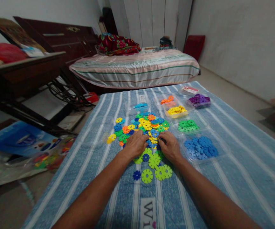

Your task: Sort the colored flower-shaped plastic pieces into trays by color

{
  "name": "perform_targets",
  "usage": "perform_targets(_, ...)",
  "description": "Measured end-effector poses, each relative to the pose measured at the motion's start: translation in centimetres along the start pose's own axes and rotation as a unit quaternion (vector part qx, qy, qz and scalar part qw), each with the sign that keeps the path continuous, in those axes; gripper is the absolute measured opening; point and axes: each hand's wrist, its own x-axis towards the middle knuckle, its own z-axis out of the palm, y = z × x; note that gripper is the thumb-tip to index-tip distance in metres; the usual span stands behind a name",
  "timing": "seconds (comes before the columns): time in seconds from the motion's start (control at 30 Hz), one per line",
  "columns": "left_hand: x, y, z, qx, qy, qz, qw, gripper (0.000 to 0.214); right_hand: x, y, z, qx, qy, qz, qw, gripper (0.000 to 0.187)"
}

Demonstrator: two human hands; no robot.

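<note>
- Work surface: striped cloth [125,197], running past the lower border of the view. Left edge lies beside the sewing-table frame [65,90]; far edge faces the bed [137,70]; right edge borders the floor.
- Workpieces: pile of notched discs [145,123], mixed colours, at the middle of the cloth, well apart from its left and right edges.
- Left hand [136,144]: on the near left part of the pile, fingers bent downward. Cannot tell whether they pinch a disc.
- Right hand [170,146]: at the right border of the pile, fingers curled in, thumb side facing the left hand. Grip on a disc cannot be told.
- Clearance between hands: narrow, occupied by yellow and blue discs.
- Near side: lime-green discs [147,176] lie flat between the forearms; bare cloth continues below them.
- Right side: tub of blue discs [200,147] sits near the right forearm; bare cloth extends from it to the right edge.
- Far right: tubs of green [188,126], yellow [176,110], orange [167,100] and purple discs [199,99] limit reach.
</note>
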Motion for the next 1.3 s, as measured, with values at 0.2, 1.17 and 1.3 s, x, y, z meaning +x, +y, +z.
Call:
perform_targets(0.2, 0.1, -0.8, 1.0, -0.027, 0.051, 0.006, 0.998, 0.019, 0.1, -0.2, -0.2, -0.007, -0.013, 0.0, 1.0, 0.018)
perform_targets(1.17, -0.2, -2.3, 0.7, -0.381, 0.024, -0.051, 0.923, 0.026, 0.1, -0.2, -0.2, -0.013, -0.022, 0.004, 1.0, 0.02)
perform_targets(1.3, -0.3, -2.6, 0.9, -0.378, 0.016, -0.057, 0.924, 0.028, 0.1, -0.2, -0.2, -0.011, -0.021, 0.003, 1.0, 0.019)
